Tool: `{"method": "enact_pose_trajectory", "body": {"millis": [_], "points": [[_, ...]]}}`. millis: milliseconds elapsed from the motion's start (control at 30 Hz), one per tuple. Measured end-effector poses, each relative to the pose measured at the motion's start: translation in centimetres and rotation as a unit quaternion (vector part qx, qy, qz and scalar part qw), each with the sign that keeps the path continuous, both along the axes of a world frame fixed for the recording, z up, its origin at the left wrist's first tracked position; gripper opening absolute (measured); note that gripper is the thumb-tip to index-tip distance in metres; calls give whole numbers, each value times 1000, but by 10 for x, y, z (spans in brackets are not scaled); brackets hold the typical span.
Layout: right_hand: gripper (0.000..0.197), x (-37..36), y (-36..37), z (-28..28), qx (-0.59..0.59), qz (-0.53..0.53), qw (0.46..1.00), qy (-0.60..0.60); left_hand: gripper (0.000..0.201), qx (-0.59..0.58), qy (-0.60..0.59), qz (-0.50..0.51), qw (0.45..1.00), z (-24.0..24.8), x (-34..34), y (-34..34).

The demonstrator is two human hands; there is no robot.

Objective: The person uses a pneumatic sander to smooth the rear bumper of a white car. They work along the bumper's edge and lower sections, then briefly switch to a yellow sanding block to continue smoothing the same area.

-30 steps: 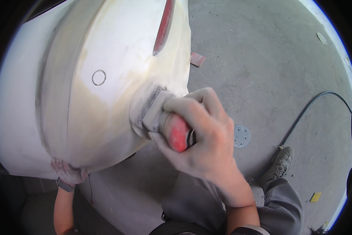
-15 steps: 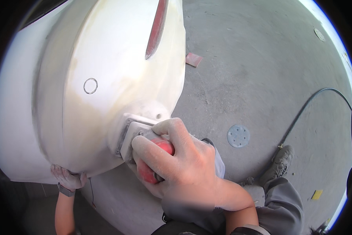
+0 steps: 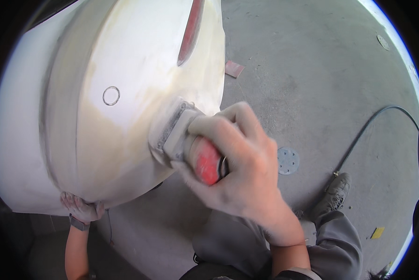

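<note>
A white bumper-like curved panel [image 3: 125,51] with yellowish sanded patches fills the left side. My right hand [image 3: 239,161] is closed around the red grip of a dusty hand sander [image 3: 176,133]. The sander's flat base and a pale pad beneath it lie against the panel's lower right curve, tilted with the surface. I cannot tell whether the sander is powered. At the panel's lower left edge, my left hand [image 3: 82,206] rests with its fingers laid along the surface and its thumb apart. A dark band circles that wrist.
On the grey floor lie a pink abrasive sheet [image 3: 234,69], a grey perforated disc [image 3: 288,161], another pale disc [image 3: 383,43] and a yellow piece [image 3: 377,233]. A dark hose [image 3: 365,127] curves toward my shoe [image 3: 335,193]. The panel has a red-backed slot [image 3: 190,35] and a drawn circle [image 3: 111,95].
My right hand has moved up and to the right with the sander, along the panel's curve. The left hand stays at the lower edge.
</note>
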State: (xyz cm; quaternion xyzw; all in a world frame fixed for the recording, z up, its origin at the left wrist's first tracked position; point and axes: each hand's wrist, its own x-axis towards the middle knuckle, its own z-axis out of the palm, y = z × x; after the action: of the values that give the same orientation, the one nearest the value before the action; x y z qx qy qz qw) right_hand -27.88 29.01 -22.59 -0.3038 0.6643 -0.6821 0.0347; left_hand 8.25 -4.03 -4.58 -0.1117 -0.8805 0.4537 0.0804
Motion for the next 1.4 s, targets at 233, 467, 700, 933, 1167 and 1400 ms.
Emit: {"method": "enact_pose_trajectory", "body": {"millis": [233,467,700,933,1167,1400], "points": [[34,97,-37,1,-90,-81,980,159,98,6,-5,37,999,2,-10,6],[32,86,-50,-31,-136,-167,963,163,105,-20,-6,-9,1000,0,-12,5],[58,21,-43,-56,-180,-146,973,-13,108,-16,15,-9,1000,-2,-6,5],[32,120,-56,-3,-114,-128,972,159,104,1,-3,4,1000,3,-8,4],[52,50,-40,-39,-165,-150,974,40,107,-1,-13,12,1000,5,-5,3],[53,-4,-42,-59,-166,-119,978,-37,103,1,-15,-8,1000,2,-9,3]]}}
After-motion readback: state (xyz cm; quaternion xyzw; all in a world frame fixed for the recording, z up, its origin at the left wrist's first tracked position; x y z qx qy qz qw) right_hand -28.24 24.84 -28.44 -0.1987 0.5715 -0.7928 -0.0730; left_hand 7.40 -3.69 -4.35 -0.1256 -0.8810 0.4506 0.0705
